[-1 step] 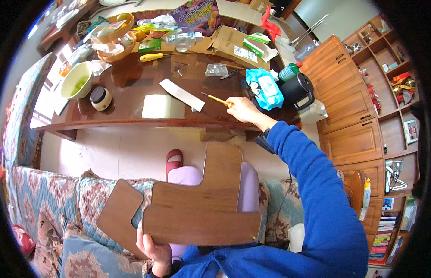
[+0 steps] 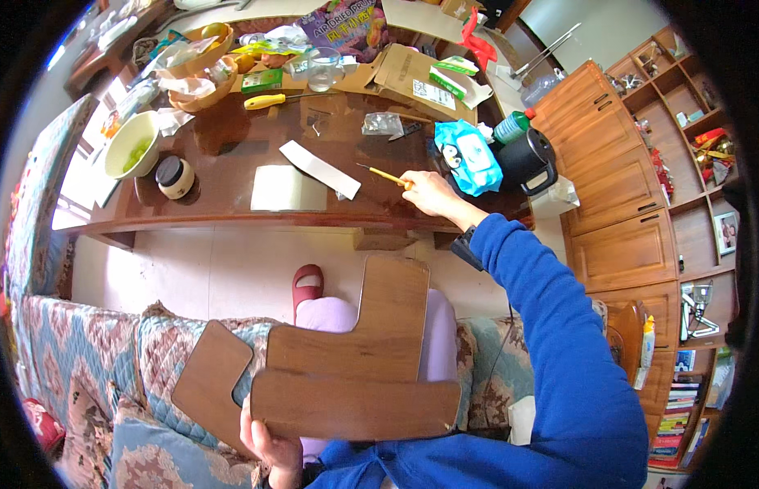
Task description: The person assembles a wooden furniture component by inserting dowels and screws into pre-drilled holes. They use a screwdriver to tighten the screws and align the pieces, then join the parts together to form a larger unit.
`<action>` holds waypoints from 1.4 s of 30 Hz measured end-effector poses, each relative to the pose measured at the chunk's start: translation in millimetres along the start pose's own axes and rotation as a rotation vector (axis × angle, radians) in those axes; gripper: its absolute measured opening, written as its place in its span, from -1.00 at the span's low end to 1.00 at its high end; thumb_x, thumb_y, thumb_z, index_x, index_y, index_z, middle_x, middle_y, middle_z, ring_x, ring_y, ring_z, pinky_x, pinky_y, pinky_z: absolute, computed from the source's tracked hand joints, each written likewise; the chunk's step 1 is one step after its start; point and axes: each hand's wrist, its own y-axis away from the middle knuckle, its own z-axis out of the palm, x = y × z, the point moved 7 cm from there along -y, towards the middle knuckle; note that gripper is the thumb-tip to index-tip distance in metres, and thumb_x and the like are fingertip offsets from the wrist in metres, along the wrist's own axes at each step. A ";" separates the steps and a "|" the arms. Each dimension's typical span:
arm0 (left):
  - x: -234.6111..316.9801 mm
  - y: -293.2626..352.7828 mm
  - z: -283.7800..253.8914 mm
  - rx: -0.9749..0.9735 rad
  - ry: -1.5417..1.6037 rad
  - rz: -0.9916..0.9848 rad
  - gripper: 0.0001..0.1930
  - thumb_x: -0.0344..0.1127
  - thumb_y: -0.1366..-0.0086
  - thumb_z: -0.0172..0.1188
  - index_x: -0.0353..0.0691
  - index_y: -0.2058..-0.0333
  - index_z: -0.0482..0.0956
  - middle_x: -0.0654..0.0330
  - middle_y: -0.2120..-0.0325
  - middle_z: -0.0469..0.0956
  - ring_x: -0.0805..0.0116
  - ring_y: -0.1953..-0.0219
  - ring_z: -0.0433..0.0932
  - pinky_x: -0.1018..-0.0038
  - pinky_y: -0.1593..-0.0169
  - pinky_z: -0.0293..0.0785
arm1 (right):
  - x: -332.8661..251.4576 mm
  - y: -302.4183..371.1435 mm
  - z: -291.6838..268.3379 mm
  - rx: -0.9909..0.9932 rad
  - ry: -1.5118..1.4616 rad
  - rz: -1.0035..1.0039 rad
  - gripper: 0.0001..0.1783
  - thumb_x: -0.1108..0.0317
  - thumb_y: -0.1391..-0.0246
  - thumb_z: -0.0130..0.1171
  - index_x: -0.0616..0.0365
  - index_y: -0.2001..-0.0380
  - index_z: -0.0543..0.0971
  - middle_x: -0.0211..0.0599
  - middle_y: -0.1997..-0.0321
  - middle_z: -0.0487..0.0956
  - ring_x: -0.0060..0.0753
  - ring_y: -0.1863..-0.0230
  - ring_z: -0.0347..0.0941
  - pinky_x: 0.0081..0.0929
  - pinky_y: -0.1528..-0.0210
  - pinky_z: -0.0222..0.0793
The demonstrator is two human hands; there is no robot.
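Note:
My left hand (image 2: 269,448) grips the lower left corner of a brown wooden assembly (image 2: 355,405), its thumb on the near board. The joined boards lie over my lap. A second brown board (image 2: 212,371) with rounded corners angles off to the left; how it joins is hidden. Over the table's near edge, my right hand (image 2: 432,194) is closed on the yellow handle of a small screwdriver (image 2: 386,175), its thin tip pointing left. A white strip (image 2: 321,169) and a white square pad (image 2: 288,188) lie to the left of that tip.
The dark glossy table (image 2: 257,130) holds a larger yellow-handled screwdriver (image 2: 267,101), a jar (image 2: 175,176), a bowl of green fruit (image 2: 133,145), a blue wipes pack (image 2: 469,157), a black kettle (image 2: 526,160) and a flattened carton (image 2: 416,85). A patterned sofa (image 2: 94,342) is behind; wooden cabinets (image 2: 608,163) stand at right.
The wooden assembly sits very slightly lower in the view. Both hands keep their holds.

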 end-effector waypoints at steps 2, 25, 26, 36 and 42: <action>1.9 -1.8 -1.6 0.022 0.011 0.020 -0.45 -0.08 -0.50 -0.16 -0.46 -0.22 0.29 -0.09 -0.02 0.53 0.14 -0.04 0.54 0.20 -0.11 0.47 | 27.1 -22.1 13.1 0.053 0.028 -0.058 -0.68 0.27 -0.10 0.29 -0.01 0.06 0.64 -0.08 0.11 0.62 0.08 0.04 0.57 -0.06 0.01 0.50; 3.2 38.0 -33.7 -0.037 -0.324 0.415 -0.53 -0.09 -0.58 -0.19 -0.07 -0.36 0.13 -0.16 -0.26 0.26 -0.08 -0.16 0.43 -0.03 -0.14 0.50 | 29.2 -162.2 -60.0 0.390 0.191 -0.263 -0.85 0.28 -0.10 0.19 0.08 0.36 0.66 -0.18 0.38 0.67 -0.02 0.23 0.61 -0.10 0.10 0.49; 5.2 35.4 -31.9 -0.023 -0.322 0.406 -0.53 -0.08 -0.57 -0.19 -0.12 -0.34 0.18 -0.14 -0.23 0.30 -0.03 -0.14 0.44 0.00 -0.14 0.49 | 26.7 -161.7 -68.5 0.378 0.168 -0.279 -0.84 0.29 -0.09 0.18 0.10 0.34 0.66 -0.13 0.38 0.68 0.01 0.25 0.63 -0.08 0.10 0.50; -14.0 21.2 -22.2 0.099 0.197 -0.181 -0.46 0.02 -0.43 -0.22 -0.39 -0.02 0.45 0.00 0.04 0.48 0.24 -0.01 0.49 0.22 -0.06 0.46 | 39.4 -158.8 -102.3 0.455 0.245 -0.171 -0.81 0.23 -0.15 0.16 -0.03 0.28 0.71 -0.11 0.27 0.71 0.01 0.17 0.65 -0.08 0.02 0.50; 2.8 23.1 -28.0 0.007 -0.207 0.328 -0.54 -0.07 -0.54 -0.21 -0.11 -0.29 0.24 -0.12 -0.15 0.37 0.05 -0.08 0.47 0.06 -0.10 0.49 | 78.9 -141.8 -90.5 0.439 0.406 -0.007 -0.83 0.28 -0.14 0.16 -0.04 0.27 0.71 -0.12 0.20 0.69 -0.07 0.08 0.62 -0.02 -0.06 0.41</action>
